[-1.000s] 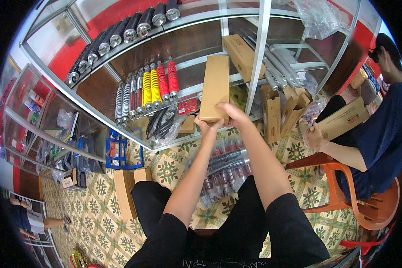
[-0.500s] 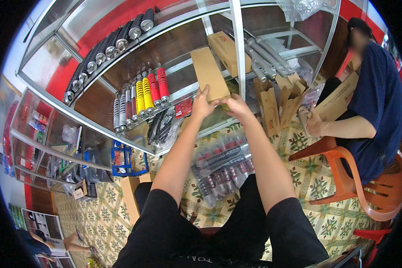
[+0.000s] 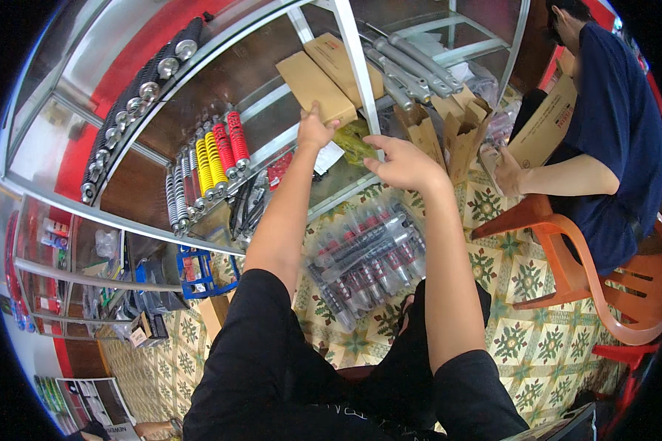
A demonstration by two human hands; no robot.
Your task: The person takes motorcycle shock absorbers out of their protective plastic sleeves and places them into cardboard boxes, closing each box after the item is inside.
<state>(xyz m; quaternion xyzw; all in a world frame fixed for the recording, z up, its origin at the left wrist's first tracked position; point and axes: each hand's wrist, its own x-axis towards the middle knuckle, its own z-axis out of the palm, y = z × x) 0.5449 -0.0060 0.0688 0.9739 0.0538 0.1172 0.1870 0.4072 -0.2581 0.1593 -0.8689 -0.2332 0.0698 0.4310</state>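
Note:
A long brown cardboard box (image 3: 316,84) lies on the glass shelf, side by side with a second cardboard box (image 3: 342,62). My left hand (image 3: 316,131) grips the near end of the first box, with the fingers on its top and side. My right hand (image 3: 408,163) is off the box, open, with thumb and fingers apart and nothing in them. Just left of its fingertips is a crumpled yellow plastic bag (image 3: 357,143) on the shelf, beside a white paper (image 3: 329,156).
Red, yellow and white coil shock absorbers (image 3: 213,158) stand on the shelf at left. Grey fork tubes (image 3: 412,66) and opened cartons (image 3: 423,132) are at right. Plastic-wrapped shock absorbers (image 3: 368,257) lie on the tiled floor. A person holding a carton (image 3: 544,121) sits on an orange chair (image 3: 566,242).
The box has moved away from me, up against the second box. My right hand has let go of it and drawn back to the right, while my left hand stays on it.

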